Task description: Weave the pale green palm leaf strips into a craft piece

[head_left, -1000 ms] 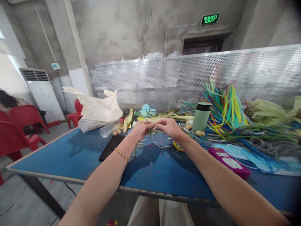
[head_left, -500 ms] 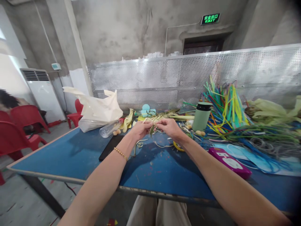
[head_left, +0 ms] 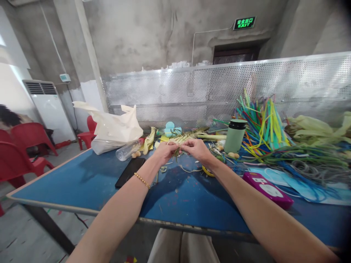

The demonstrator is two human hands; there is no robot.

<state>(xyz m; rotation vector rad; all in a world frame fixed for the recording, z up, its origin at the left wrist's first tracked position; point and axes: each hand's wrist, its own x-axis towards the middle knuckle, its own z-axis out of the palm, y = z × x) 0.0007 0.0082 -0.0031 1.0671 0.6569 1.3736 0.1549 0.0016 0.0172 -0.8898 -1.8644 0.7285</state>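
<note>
Over the middle of the blue table (head_left: 175, 201), my left hand (head_left: 165, 151) and my right hand (head_left: 196, 149) meet, fingertips nearly touching. Both pinch a small bundle of green plant strands (head_left: 176, 152), whose loose ends hang below the fingers. The fingers partly cover it, so its exact shape is unclear. Pale stalks and husks (head_left: 189, 137) lie just behind the hands. A thin pale strand (head_left: 190, 170) curls on the tabletop below my right hand, beside a yellow ring (head_left: 207, 171). Nearer my left forearm is a black phone (head_left: 130, 172).
A white plastic bag (head_left: 116, 126) and clear bottle (head_left: 128, 150) stand left. On the right are a green cup (head_left: 235, 137), colourful pipe cleaners (head_left: 270, 124), a purple box (head_left: 267, 190) and tangled cords (head_left: 307, 164). Red chairs (head_left: 31, 137) and a person (head_left: 9, 117) are farther left.
My right hand has shifted slightly left, closer to my left hand. Both hands keep their pinch on the plant strands.
</note>
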